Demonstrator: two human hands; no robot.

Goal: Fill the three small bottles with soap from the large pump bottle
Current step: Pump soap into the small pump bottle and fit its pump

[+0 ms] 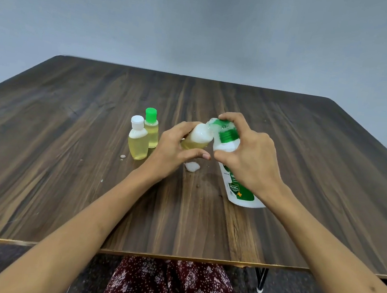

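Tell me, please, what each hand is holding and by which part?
Left hand grips the small bottle by its body; right hand holds the pump bottle at its neck and pump head.

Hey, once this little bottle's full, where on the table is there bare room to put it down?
Bare wood lies left of the white-capped bottle and green-capped bottle, along the table's near edge, and right of the pump bottle. It is crowded between the capped pair and the pump bottle: both hands and a foam blob sit there.
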